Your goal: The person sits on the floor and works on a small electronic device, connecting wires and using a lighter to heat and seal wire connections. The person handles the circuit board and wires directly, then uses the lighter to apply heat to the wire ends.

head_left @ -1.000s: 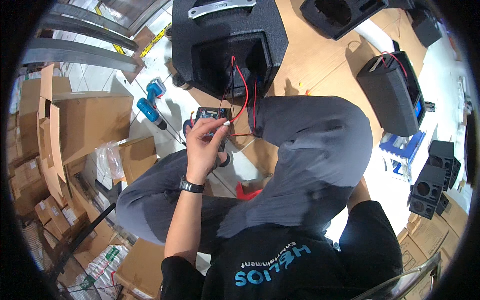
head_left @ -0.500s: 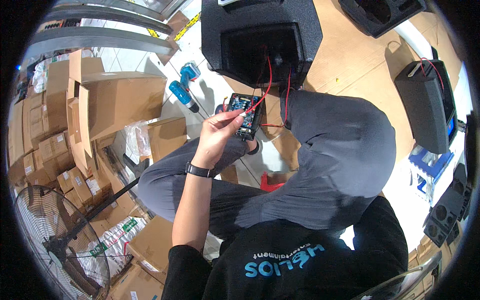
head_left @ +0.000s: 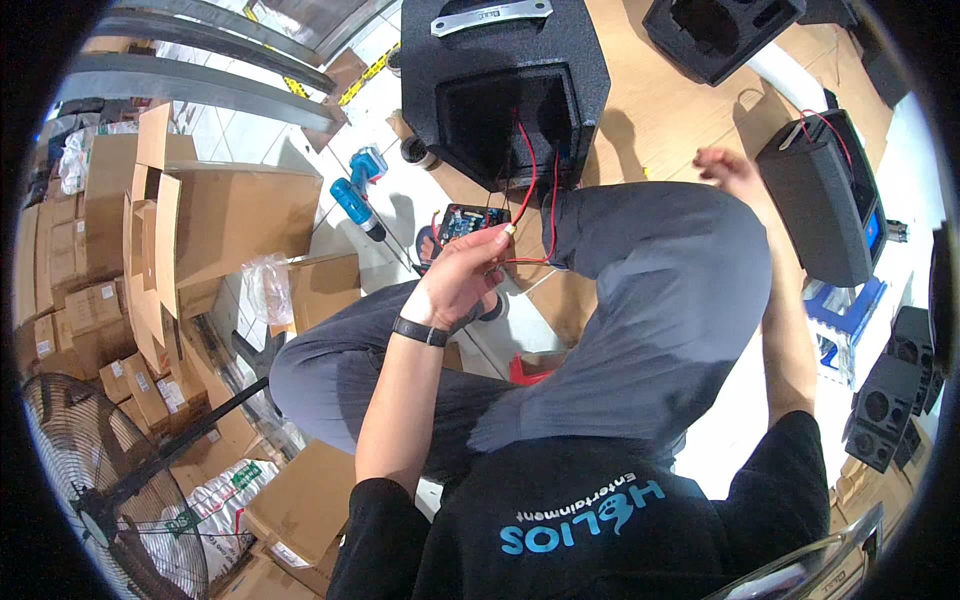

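My left hand (head_left: pixel 463 272) pinches the white-tipped end of a red wire (head_left: pixel 531 165) between thumb and fingers. This wire runs up into the dark opening of a black speaker cabinet (head_left: pixel 425 100). Just beyond the fingers is a circuit board (head_left: pixel 465 222) in a black frame, partly hidden by my hand. A second red wire (head_left: pixel 554 215) loops from the cabinet down past my knee. My right hand (head_left: pixel 735 170) is stretched out beyond my right knee, over the cardboard, its fingers slightly blurred but apart. A tiny yellow piece (head_left: pixel 647 173) lies left of it.
A blue cordless drill (head_left: pixel 355 205) stands on the tiles at left, near an open cardboard box (head_left: pixel 235 215). A fan (head_left: pixel 110 480) is at lower left. Another black speaker cabinet (head_left: pixel 815 215) lies at right, beside a blue-and-white stool (head_left: pixel 840 310). An empty black cabinet shell (head_left: pixel 715 40) is beyond.
My right hand has come into view, reaching out at right. My left hand, still holding the wire, has shifted slightly right and down. The whole view has shifted a little.
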`<control>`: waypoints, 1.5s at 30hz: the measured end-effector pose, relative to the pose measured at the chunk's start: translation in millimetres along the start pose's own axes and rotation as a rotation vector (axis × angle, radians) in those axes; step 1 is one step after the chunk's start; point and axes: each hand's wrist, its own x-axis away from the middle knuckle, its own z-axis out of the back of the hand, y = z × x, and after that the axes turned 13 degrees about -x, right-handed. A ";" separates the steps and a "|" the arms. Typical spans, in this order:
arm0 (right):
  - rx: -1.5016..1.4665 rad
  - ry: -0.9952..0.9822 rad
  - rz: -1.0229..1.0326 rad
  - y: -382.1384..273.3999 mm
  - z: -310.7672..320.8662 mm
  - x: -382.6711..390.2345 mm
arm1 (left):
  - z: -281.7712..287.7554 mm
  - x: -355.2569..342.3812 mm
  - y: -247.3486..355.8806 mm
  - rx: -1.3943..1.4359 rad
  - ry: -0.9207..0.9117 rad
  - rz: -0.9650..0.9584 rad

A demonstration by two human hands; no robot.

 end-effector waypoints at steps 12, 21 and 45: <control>0.364 -0.579 -0.436 -144.7 -225.8 29.2 | 14.4 -2.7 8.9 0.058 -0.163 -0.029; 0.019 -0.533 -0.411 -91.9 -256.6 6.9 | 19.4 -8.9 6.1 -0.152 -0.008 -0.125; 0.293 -0.675 -0.060 -52.3 -303.8 -24.7 | 99.7 -57.5 -127.7 -1.104 0.869 0.087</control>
